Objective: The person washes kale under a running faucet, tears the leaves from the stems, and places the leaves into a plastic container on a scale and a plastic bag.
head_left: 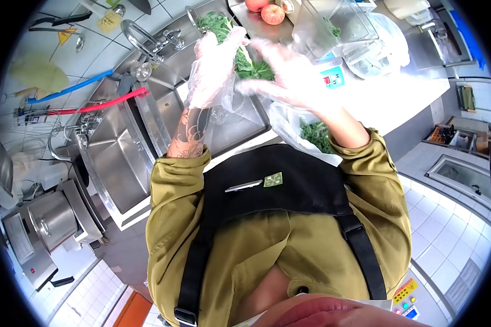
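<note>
Overhead view, frilly green leafy bunch [215,26] near 12 o'clock. Long axis runs roughly 11 to 5 o'clock, one ruffled end up past the left hand, more leaf showing between the hands. Left hand [210,71], toward 11, has its fingers closed on the bunch; grip detail washed out by glare. Crinkled clear plastic film [223,101] around that wrist. Right hand [289,73], toward 1: fingers open, spread, blurred; contact with leaf can't be told. Smooth rectangular steel basin [240,129] below the left hand. White, thin, wrinkled plastic bag [286,122] at about 1 to 2, fine-curled greens [315,136] inside, near the right forearm. On the glare-bright table [390,95]: pale-blue device [333,78] between 1 and 2, clear rigid plastic box [346,22] at 1. Round, red-streaked apples [273,14] at 12, far edge.
</note>
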Demonstrator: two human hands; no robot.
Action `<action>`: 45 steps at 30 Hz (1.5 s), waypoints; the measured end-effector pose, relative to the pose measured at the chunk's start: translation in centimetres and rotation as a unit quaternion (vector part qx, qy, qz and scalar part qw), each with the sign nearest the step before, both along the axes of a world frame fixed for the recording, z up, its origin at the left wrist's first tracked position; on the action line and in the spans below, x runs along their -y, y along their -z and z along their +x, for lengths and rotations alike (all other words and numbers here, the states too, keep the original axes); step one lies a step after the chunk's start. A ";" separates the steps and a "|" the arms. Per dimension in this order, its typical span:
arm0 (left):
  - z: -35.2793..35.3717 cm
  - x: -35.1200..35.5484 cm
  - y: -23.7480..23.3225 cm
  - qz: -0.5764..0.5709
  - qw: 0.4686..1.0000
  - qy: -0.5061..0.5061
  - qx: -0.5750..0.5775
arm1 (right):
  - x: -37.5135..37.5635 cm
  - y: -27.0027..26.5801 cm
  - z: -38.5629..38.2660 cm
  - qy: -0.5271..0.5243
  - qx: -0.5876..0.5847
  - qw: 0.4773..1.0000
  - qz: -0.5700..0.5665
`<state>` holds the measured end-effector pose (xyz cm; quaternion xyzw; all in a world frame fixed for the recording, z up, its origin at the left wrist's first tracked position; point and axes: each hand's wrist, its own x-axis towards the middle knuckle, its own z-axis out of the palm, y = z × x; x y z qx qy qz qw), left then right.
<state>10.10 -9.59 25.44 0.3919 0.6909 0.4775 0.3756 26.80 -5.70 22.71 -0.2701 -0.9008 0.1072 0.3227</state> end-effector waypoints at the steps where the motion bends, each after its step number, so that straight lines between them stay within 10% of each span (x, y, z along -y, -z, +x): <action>1: 0.0 -0.1 0.2 0.006 0.999 -0.005 -0.036 | -0.1 1.0 -0.1 -0.029 0.052 0.997 -0.053; 5: -1.7 -1.1 5.5 0.100 0.993 -0.057 0.004 | 1.5 1.7 0.4 -0.070 0.088 0.989 -0.092; 7: -2.1 -1.5 5.8 0.127 0.926 -0.109 0.339 | 2.3 2.8 1.9 -0.124 -0.064 0.976 -0.169; 10: -3.5 -0.8 5.0 0.098 0.931 -0.110 0.333 | 1.5 2.7 6.5 -0.124 -0.265 0.936 -0.197; 15: -3.2 -0.2 4.5 0.047 0.944 -0.084 0.315 | -3.8 -4.8 10.6 0.305 -0.103 0.946 -0.026; 28: -1.8 1.3 5.3 0.012 0.831 0.155 0.534 | 4.3 0.2 -0.6 0.082 0.091 0.983 -0.140; 31: -0.1 3.9 3.7 0.116 0.941 0.158 0.277 | 4.3 2.7 1.0 0.019 -0.261 0.863 -0.431; 33: 1.2 5.5 2.8 0.183 0.969 0.138 0.092 | 3.7 2.7 1.2 0.027 -0.269 0.813 -0.516; 35: -1.2 4.7 4.2 0.312 0.866 0.162 -0.355 | 3.1 2.9 1.1 0.027 -0.271 0.752 -0.600; 39: -1.2 4.1 4.7 0.413 0.758 0.231 -0.449 | 2.1 6.3 0.3 -0.054 -0.345 0.723 -0.596; 41: -0.8 4.3 4.6 0.360 0.862 0.192 -0.301 | 1.3 4.5 0.4 -0.042 -0.267 0.750 -0.604; 43: -0.3 4.0 3.4 0.273 0.942 0.143 -0.129 | 0.8 2.0 1.3 -0.090 -0.253 0.622 -0.736; 45: -0.4 3.6 1.6 0.146 0.984 0.089 0.059 | 0.4 -0.4 1.7 0.049 -0.028 0.923 -0.380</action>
